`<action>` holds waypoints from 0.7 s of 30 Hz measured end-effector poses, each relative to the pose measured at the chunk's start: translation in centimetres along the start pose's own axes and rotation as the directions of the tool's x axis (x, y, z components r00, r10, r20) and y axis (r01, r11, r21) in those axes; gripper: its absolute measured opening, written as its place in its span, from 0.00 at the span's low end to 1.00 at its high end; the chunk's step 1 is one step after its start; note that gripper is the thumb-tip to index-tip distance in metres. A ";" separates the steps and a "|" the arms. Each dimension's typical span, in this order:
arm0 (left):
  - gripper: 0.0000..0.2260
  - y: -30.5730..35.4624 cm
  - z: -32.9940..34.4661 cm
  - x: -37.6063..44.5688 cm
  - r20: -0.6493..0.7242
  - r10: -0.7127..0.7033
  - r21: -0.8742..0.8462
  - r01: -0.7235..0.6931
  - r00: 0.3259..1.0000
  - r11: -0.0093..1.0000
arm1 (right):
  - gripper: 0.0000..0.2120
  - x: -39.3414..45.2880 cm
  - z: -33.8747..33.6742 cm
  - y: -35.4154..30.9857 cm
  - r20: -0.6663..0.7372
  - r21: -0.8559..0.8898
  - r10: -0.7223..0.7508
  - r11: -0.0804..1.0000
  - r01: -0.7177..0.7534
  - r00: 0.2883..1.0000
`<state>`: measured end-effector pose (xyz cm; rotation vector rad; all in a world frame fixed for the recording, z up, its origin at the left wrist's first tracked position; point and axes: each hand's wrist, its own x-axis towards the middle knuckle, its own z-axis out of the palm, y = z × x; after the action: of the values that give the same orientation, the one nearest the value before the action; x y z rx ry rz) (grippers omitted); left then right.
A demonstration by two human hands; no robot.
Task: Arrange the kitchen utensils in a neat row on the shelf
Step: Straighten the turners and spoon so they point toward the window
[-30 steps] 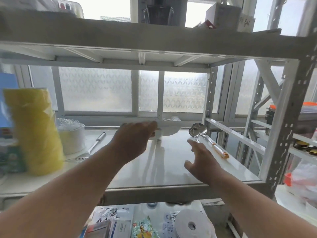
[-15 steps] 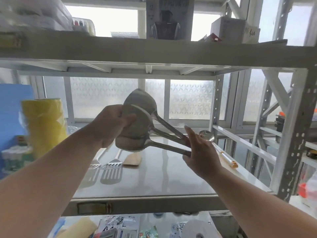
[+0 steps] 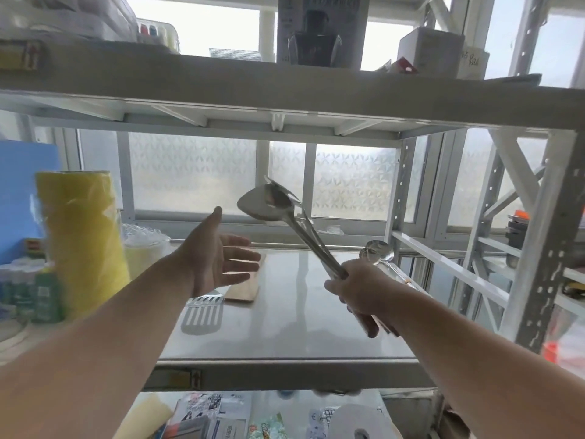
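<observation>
Several steel ladles (image 3: pixel 269 202) are bunched together in the right hand (image 3: pixel 361 291), which is closed around their handles low down, so the bowls stand up and lean left above the shelf (image 3: pixel 300 312). How many are in the bunch is hard to say; the bowls overlap and blur, though at least two show. The left hand (image 3: pixel 218 258) is spread, palm turned toward the bowls, holding nothing and hovering above the shelf near its middle.

On the shelf lie a slotted turner (image 3: pixel 202 313) and, just beside it, a wooden spatula (image 3: pixel 245 288), both partly covered by the left hand and forearm. A single ladle (image 3: pixel 378 253) lies at the right edge behind the right hand, its handle mostly hidden by it.

The step in hand looks like separating the bunch and laying the pieces out one at a time. To do it well, the free hand should take one bowl, draw that ladle clear of the others, and set it down parallel to the pieces already lying there, handles pointing the same way and gaps kept even, on the bare middle of the shelf.

At the left stand a yellow roll (image 3: pixel 80 236) and a stack of clear plastic containers (image 3: pixel 144 245), blurred. The handles of the turner and spatula cannot be seen at all.
</observation>
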<state>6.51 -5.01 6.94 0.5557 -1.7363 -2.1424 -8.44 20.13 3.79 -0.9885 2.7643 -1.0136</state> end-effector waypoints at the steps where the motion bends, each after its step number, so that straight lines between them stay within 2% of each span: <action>1: 0.43 -0.9 0.6 0.1 0.028 -0.039 0.032 0.039 0.999 0.999 | 0.11 -0.2 0.1 -0.6 0.094 0.198 0.072 0.976 -0.089 0.993; 3: 0.41 -3.0 2.5 0.0 0.099 -0.125 0.126 0.112 0.987 0.986 | 0.11 -0.5 0.3 -1.6 0.338 0.474 0.156 0.823 -0.312 0.928; 5: 0.38 -5.1 4.5 -0.7 0.186 -0.195 0.226 0.151 0.963 0.962 | 0.10 -0.5 1.3 -2.2 0.548 0.579 0.125 0.657 -0.483 0.827; 8: 0.36 -7.7 7.1 -1.8 0.334 -0.219 0.227 0.147 0.917 0.963 | 0.12 0.1 4.0 -2.7 0.603 0.649 0.062 0.540 -0.535 0.795; 11: 0.50 -9.1 7.5 -2.1 0.329 -0.175 0.155 0.129 0.928 0.979 | 0.14 0.0 5.9 -3.5 0.581 0.663 0.051 0.548 -0.510 0.812; 13: 0.52 -9.4 6.5 -1.7 0.317 -0.146 0.097 0.121 0.937 0.988 | 0.23 0.4 6.8 -3.9 0.544 0.670 0.079 0.558 -0.489 0.835; 15: 0.46 -9.3 5.4 -1.4 0.291 -0.133 0.042 0.126 0.947 0.991 | 0.33 1.3 7.8 -4.1 0.493 0.654 0.126 0.600 -0.462 0.861; 17: 0.33 -8.9 4.2 -1.1 0.282 -0.119 0.051 0.109 0.952 0.993 | 0.35 2.0 8.7 -4.5 0.450 0.617 0.175 0.648 -0.447 0.876; 18: 0.27 -8.8 3.7 -1.1 0.282 -0.119 0.100 0.094 0.952 0.991 | 0.33 2.1 8.8 -4.7 0.433 0.592 0.196 0.674 -0.442 0.880; 21: 0.18 -8.3 3.1 -1.2 0.220 -0.104 0.239 0.050 0.970 0.970 | 0.21 2.0 8.5 -5.0 0.366 0.552 0.237 0.724 -0.415 0.900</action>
<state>5.93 -0.05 -0.50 0.4527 -2.1449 -2.1423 -5.18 11.23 0.38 -0.4593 2.0302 -1.4439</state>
